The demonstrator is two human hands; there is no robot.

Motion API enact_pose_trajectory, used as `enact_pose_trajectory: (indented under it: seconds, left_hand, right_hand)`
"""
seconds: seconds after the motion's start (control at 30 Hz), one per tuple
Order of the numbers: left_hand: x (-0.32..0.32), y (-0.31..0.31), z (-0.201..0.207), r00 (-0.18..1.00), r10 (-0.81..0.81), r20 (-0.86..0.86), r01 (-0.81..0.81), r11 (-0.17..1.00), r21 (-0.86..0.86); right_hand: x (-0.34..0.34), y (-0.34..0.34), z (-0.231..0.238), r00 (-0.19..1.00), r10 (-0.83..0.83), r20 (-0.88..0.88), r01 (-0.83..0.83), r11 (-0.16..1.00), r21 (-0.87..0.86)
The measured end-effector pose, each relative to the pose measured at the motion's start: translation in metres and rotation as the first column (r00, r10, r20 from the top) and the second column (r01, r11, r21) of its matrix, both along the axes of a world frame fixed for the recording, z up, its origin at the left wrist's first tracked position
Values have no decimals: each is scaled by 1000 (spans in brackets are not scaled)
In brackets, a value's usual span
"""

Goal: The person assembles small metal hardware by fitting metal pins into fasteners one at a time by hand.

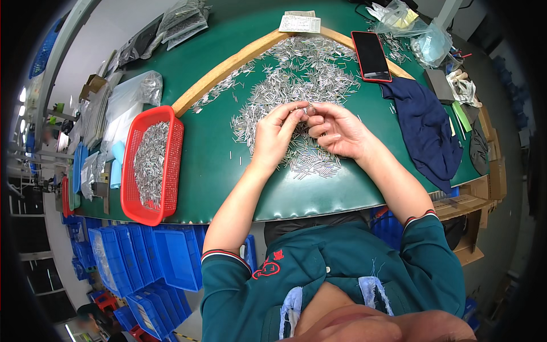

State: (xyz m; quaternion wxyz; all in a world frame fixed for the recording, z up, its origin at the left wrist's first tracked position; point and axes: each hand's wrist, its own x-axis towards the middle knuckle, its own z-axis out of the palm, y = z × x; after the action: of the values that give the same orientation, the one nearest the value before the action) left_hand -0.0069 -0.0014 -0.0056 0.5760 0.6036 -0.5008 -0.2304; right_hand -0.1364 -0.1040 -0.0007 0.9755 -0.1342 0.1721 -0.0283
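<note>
A large heap of small, thin silvery metal pins (285, 85) spreads over the green tabletop. Above its near half my two hands meet, fingertips almost touching. The thumb and forefinger of my left hand (274, 137) are pinched together. My right hand (345, 134) is also closed in a pinch, its other fingers curled. Something tiny sits between the fingertips, too small to make out. To the left, a red plastic basket (173, 171) holds many more of the pins.
Wooden strips (228, 67) form an angled border behind the heap. A phone (371, 56) lies at the right strip, near a dark blue cloth (421, 125). Plastic bags (131, 100) lie at the left; blue bins (176, 259) stand below the table edge. Cardboard boxes (464, 208) are at the right.
</note>
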Motion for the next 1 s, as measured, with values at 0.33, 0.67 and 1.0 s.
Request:
enact_pose_trajectory:
  seconds: [0.33,0.67,1.0]
  left_hand:
    - [0,1,5,978,69,199,-66,998,-20]
    - [1,2,4,861,73,503,-54,997,-53]
    - [23,14,14,608,23,793,-197,973,122]
  right_hand:
    - [-1,5,4,977,-182,-110,87,815,-573]
    - [0,5,2,976,-188,-110,83,788,-610]
    - [-1,-7,-6,997,3,78,-8,998,66]
